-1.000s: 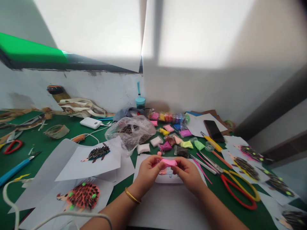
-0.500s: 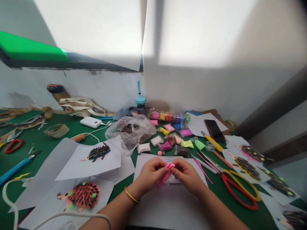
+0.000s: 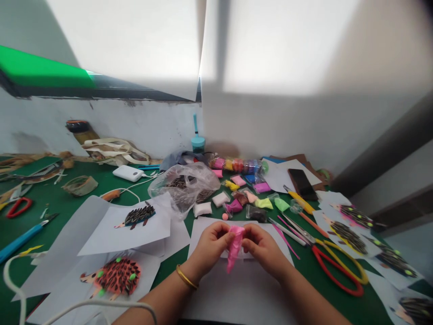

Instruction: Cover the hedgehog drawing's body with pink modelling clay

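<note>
A soft pink piece, perhaps clay in thin wrapping, [image 3: 234,253] hangs between both hands above the white paper [image 3: 233,293]. My left hand [image 3: 213,246], with a gold bangle at the wrist, pinches its left edge between thumb and fingers. My right hand [image 3: 262,248] pinches its upper right side. Beyond the hands, a small pink ball [image 3: 225,216] lies near a white packet [image 3: 203,208] and a magenta packet [image 3: 234,206]. A black packet [image 3: 256,213] sits just behind my right hand.
Red-and-yellow scissors [image 3: 333,259], pens and a phone [image 3: 302,184] lie on the right. A clear bag of seeds [image 3: 184,185] stands behind. Seed-covered hedgehog pictures [image 3: 117,276] rest at both sides. A white cable [image 3: 98,303] crosses near my left forearm.
The pink piece has been turned and opened out between the fingers, and now hangs lower and more upright. Both hands have shifted only slightly.
</note>
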`<state>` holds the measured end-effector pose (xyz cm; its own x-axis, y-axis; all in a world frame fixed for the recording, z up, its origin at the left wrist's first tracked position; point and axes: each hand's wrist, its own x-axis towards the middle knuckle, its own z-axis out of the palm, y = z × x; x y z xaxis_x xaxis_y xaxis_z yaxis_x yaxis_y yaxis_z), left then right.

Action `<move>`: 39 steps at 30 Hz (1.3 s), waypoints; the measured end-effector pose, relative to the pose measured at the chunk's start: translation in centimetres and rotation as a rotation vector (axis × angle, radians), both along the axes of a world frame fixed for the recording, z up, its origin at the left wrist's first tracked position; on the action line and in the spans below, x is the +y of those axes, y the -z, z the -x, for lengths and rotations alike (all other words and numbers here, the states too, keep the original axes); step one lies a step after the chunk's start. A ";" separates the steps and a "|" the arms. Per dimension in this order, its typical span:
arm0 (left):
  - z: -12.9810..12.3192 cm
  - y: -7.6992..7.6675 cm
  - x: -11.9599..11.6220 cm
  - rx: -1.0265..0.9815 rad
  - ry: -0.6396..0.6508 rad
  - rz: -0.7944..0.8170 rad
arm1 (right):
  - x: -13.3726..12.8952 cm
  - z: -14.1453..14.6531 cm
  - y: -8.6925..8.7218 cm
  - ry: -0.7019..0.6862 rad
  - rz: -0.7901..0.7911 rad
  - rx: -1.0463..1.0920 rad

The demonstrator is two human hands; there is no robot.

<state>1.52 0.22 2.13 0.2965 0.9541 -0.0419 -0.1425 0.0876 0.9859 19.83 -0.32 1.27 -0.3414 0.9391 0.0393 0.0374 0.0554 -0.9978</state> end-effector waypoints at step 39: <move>0.2 -0.1 0.0 -0.134 -0.094 0.074 | -0.7 0.4 -0.6 0.083 -0.100 -0.164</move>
